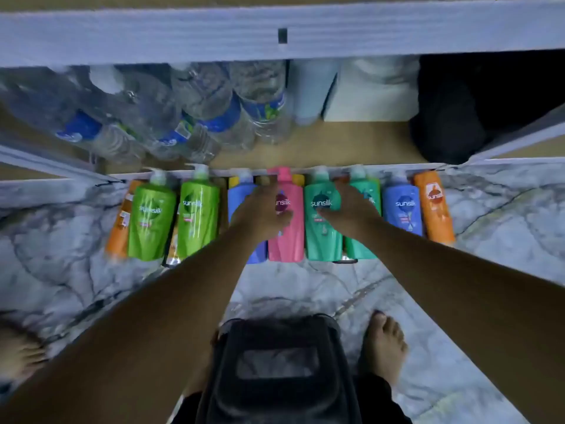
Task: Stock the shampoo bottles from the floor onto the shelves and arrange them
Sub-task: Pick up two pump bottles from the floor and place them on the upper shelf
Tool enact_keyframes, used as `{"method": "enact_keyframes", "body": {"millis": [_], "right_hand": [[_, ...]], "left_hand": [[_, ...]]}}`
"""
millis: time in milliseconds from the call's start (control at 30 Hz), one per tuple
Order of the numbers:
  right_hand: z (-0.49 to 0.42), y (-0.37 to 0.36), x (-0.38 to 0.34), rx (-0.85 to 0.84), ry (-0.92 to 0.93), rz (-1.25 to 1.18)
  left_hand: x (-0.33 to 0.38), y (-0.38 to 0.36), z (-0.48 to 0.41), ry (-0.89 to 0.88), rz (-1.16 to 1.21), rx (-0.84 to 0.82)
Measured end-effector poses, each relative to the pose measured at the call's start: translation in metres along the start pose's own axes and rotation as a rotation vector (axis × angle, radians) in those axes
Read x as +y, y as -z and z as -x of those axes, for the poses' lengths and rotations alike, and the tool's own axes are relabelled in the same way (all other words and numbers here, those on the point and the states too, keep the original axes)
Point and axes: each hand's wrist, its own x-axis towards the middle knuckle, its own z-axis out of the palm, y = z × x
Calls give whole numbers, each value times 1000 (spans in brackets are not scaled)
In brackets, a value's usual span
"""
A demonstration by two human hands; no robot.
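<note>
Several Sunsilk pump bottles stand in a row on the marble floor against the shelf base: two green [151, 221], a blue one [238, 197], a pink one [287, 240], two teal, another blue [402, 209], and orange ones at both ends [435, 206]. My left hand [260, 214] wraps the left blue bottle, its thumb lying across the pink one. My right hand [351, 209] grips the second teal bottle [360, 249], thumb over the first teal bottle [322, 237]. More bottles are partly hidden behind the row.
The lowest shelf board [351, 142] holds clear water bottles [183, 117] at left, white packs [370, 93] in the middle and a dark bag [449, 123] at right. A white shelf edge [183, 35] runs above. My bare foot [385, 341] and a black chest device [275, 362] are below.
</note>
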Motion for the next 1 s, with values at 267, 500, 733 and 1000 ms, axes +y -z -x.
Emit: {"method": "enact_keyframes", "body": {"millis": [267,500,733,1000], "right_hand": [[-63,3,-4,-234,-134,23],[-80,8,-3,-354,-193,-49],[-85,8,-3,-364,-209,-77],[-69,0,9,-121,-133,-151]], "left_hand": [[-16,-11,-57,122,108,-169],[-19,-7,-70,132,171,-239],[-18,-11,-74,176,66,-139],[-16,-17,-57,99,331,-18]]}}
